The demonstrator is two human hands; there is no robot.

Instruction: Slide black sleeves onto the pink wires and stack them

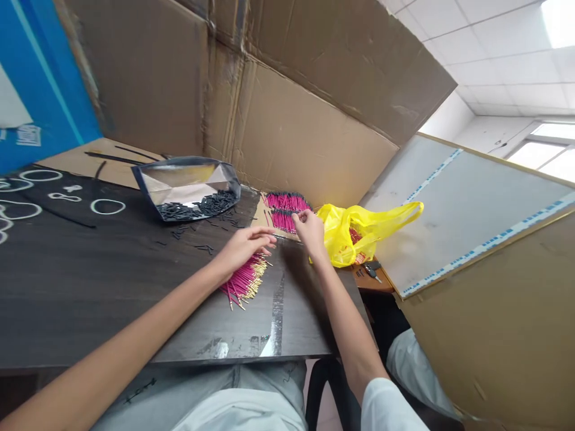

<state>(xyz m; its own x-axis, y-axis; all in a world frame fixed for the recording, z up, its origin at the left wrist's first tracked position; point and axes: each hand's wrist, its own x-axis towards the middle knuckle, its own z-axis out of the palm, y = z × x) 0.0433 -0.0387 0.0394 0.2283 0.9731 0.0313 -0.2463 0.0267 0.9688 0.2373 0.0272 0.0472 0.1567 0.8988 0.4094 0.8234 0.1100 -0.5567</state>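
the left hand (248,244) is loosely open over the sticks (242,282) on the table (188,317), while the right hand (311,232) pinches near the rows (283,221), any hold i cannot tell; arranging seems in hand, next needing careful alignment.

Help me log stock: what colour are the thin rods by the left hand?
The rods are magenta, gold-tipped; head view.

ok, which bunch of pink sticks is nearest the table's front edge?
The loose pile beside the left hand, gold tips showing; the two rows lie farther back by the cardboard wall, with black tips showing.
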